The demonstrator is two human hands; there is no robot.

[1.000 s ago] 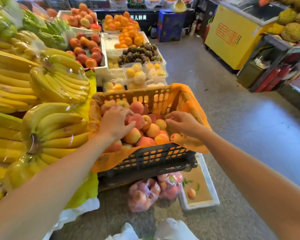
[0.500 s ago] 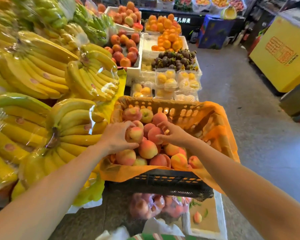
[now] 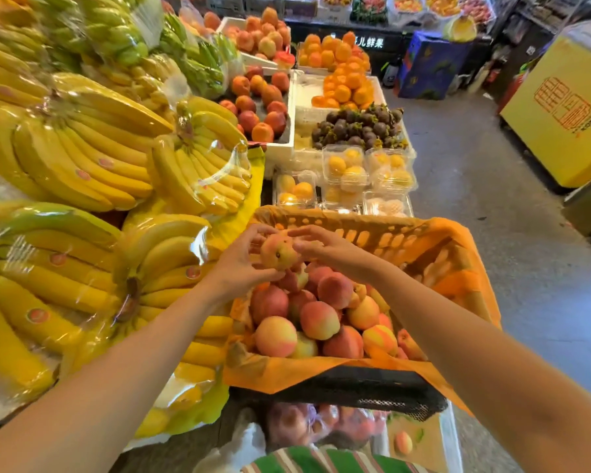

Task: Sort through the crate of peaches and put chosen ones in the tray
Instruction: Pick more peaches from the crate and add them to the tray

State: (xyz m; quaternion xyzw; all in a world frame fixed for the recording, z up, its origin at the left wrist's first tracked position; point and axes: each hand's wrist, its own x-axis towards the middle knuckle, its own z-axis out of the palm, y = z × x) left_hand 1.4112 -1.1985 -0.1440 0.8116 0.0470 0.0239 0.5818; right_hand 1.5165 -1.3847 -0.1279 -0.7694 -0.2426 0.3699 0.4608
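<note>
One peach [image 3: 278,252] is now up out of the crate [image 3: 372,233], left hand [image 3: 239,264] gripping it; right hand [image 3: 325,247] pinches its side (probably checking it)

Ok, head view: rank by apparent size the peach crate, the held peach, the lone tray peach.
1. peach crate
2. held peach
3. tray peach, but it is farther away, so the peaches' true order is unsure.
</note>
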